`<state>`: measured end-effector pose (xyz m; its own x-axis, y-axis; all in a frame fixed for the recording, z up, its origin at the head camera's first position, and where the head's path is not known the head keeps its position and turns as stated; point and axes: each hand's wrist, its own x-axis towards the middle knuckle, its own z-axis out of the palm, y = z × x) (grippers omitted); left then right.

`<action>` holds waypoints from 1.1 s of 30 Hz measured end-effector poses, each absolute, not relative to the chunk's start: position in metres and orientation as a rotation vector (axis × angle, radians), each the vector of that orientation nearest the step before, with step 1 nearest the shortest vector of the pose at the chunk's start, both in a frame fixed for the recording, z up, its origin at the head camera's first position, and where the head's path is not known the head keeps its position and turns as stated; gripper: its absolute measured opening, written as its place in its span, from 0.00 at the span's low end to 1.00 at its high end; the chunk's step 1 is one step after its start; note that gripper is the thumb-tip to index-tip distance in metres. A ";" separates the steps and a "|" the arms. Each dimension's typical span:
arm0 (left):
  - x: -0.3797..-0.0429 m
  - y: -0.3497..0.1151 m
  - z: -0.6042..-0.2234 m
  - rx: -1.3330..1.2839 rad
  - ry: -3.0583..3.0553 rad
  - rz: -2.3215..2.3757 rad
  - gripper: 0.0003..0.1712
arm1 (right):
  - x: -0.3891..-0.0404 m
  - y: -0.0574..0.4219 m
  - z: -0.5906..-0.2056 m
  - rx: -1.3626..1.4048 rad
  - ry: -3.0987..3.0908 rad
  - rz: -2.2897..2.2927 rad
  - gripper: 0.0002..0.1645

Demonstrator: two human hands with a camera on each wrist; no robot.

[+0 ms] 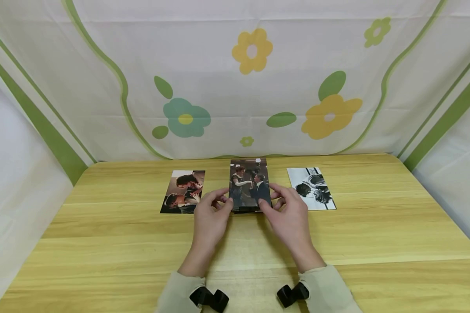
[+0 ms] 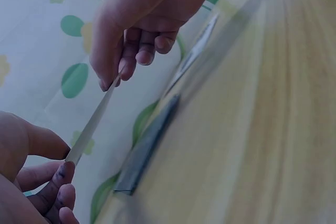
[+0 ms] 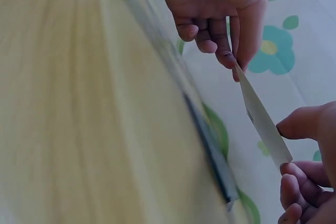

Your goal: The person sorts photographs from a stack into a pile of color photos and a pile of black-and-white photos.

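Both hands hold one photo card upright before the body, its picture of two dressed-up people toward the head camera. My left hand pinches its left edge between thumb and fingers; my right hand pinches the right edge. From the left wrist the card shows nearly edge-on, lifted off the table. Below it lies a dark stack of cards, mostly hidden behind the held card in the head view.
A colour photo of two people lies flat left of the hands. On the right lies a black-and-white photo. The wooden table ends at a white flowered cloth behind. Black cameras sit on both wrists.
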<state>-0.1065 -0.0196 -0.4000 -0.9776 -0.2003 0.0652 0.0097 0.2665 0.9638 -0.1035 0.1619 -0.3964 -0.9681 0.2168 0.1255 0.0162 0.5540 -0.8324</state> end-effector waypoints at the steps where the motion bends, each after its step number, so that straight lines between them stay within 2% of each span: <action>1: -0.106 -0.020 -0.397 0.179 -2.348 -1.804 0.15 | -0.103 0.162 -0.394 -0.193 -2.566 1.383 0.31; 8: -0.106 -0.022 -0.384 0.199 -2.313 -1.848 0.15 | -0.099 0.160 -0.382 -0.195 -2.537 1.421 0.30; 20: -0.107 -0.028 -0.386 0.224 -2.314 -1.837 0.15 | -0.099 0.155 -0.383 -0.173 -2.557 1.474 0.32; 27: -0.107 -0.048 -0.388 0.347 -2.335 -1.764 0.16 | -0.100 0.135 -0.388 -0.057 -2.569 1.549 0.37; 33: -0.105 -0.070 -0.391 0.447 -2.330 -1.683 0.17 | -0.102 0.109 -0.392 0.059 -2.577 1.572 0.36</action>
<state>-0.1046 -0.0698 -0.3915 -0.9265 -0.3762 0.0095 -0.1092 0.2927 0.9499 -0.1021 0.1091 -0.3924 -0.9917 0.0304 0.1246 -0.0969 0.4591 -0.8831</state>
